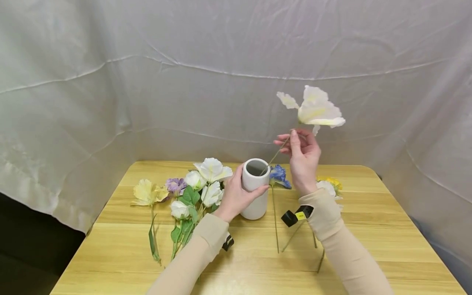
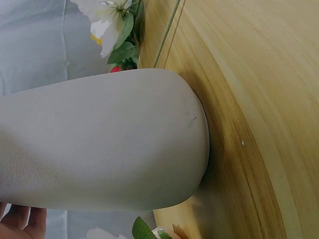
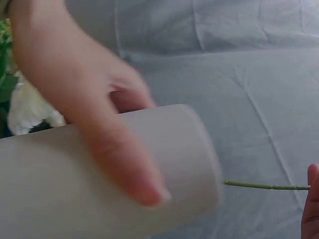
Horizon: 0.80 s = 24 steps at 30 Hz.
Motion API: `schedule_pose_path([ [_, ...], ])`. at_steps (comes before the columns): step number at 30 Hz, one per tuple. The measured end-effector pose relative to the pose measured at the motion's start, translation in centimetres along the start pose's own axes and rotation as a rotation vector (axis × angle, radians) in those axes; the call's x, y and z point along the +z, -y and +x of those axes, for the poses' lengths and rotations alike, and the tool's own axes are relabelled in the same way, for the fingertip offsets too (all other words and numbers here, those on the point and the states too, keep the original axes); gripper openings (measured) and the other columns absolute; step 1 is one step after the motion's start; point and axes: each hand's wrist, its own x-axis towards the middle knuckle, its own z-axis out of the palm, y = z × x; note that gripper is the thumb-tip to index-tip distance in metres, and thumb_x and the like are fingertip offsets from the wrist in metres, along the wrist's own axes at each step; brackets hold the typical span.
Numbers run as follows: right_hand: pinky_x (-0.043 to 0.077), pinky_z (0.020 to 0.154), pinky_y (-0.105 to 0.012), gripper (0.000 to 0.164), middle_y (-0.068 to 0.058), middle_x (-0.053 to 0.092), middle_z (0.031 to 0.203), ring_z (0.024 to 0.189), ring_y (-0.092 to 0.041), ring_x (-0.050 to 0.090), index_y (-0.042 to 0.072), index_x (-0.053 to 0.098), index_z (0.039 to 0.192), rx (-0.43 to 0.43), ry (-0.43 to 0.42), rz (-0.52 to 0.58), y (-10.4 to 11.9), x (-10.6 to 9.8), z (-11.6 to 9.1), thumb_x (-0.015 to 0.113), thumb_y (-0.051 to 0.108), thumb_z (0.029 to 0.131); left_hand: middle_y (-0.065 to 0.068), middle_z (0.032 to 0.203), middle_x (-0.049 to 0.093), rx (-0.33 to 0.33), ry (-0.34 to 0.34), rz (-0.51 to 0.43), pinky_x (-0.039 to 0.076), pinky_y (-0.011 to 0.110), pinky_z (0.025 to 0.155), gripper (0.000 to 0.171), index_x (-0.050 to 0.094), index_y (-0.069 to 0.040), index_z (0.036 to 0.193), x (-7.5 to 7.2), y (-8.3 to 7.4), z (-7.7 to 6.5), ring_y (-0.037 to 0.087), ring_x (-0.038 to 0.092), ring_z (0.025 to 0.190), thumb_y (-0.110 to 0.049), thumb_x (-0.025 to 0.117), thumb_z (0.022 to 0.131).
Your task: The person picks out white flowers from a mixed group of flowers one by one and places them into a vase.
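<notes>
A white cylindrical vase (image 1: 255, 205) stands upright on the wooden table, its round mouth facing up. My left hand (image 1: 237, 196) grips it near the top, thumb across the front and fingers round the far side. My right hand (image 1: 303, 157) pinches the thin green stem (image 3: 266, 186) of a white artificial flower (image 1: 318, 108) just below the bloom. The stem slants down to the left, and its lower end is inside the vase's mouth. In the right wrist view, the left thumb (image 3: 134, 174) lies along the vase wall.
Left of the vase lies a bunch of white flowers (image 1: 212, 193) with green leaves, beside a purple flower (image 1: 176, 185) and a yellow flower (image 1: 147, 192). A blue flower (image 1: 279, 177) lies right of the vase; yellow and white blooms (image 1: 327, 187) lie behind the right wrist. Grey curtain (image 1: 221, 102) hangs behind.
</notes>
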Motion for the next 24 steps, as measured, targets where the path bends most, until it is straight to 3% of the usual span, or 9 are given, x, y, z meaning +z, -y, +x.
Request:
schedule_pose_path([
  [6, 0.053, 0.058, -0.023, 0.008, -0.001, 0.071, 0.08, 0.072, -0.016, 0.068, 0.003, 0.055, 0.093, 0.032, 0.063, -0.131, -1.8, -0.2, -0.9, 0.052, 0.01, 0.095, -0.004, 0.11, 0.064, 0.017, -0.018, 0.021, 0.053, 0.031, 0.078, 0.079, 0.042, -0.025, 0.133, 0.1, 0.2, 0.1, 0.012, 0.064, 0.095, -0.057, 0.074, 0.069],
  [12, 0.052, 0.067, -0.02, 0.019, 0.001, 0.068, 0.084, 0.075, -0.011, 0.062, -0.009, 0.056, 0.096, 0.077, 0.106, -0.252, -3.0, -0.5, -1.5, 0.055, 0.01, 0.093, -0.004, 0.11, 0.064, 0.025, -0.03, 0.025, 0.053, 0.031, 0.077, 0.078, 0.043, -0.025, 0.132, 0.1, 0.1, 0.1, 0.012, 0.064, 0.094, -0.056, 0.075, 0.068],
  [19, 0.05, 0.075, -0.016, 0.023, -0.02, 0.065, 0.098, 0.079, -0.003, 0.062, -0.006, 0.061, 0.099, 0.181, 0.162, -0.441, -3.9, -0.9, -2.0, 0.058, 0.016, 0.092, -0.004, 0.11, 0.064, 0.023, -0.031, 0.038, 0.053, 0.031, 0.077, 0.077, 0.044, -0.024, 0.131, 0.0, -0.1, 0.0, 0.012, 0.064, 0.095, -0.056, 0.075, 0.068],
  [24, 0.048, 0.074, -0.015, 0.024, -0.019, 0.066, 0.098, 0.079, -0.005, 0.06, -0.003, 0.063, 0.099, 0.235, 0.189, -0.497, -4.2, -1.0, -2.3, 0.06, 0.02, 0.091, -0.004, 0.111, 0.064, 0.016, -0.028, 0.037, 0.053, 0.031, 0.077, 0.078, 0.044, -0.025, 0.132, 0.0, -0.1, 0.0, 0.012, 0.063, 0.095, -0.057, 0.075, 0.068],
])
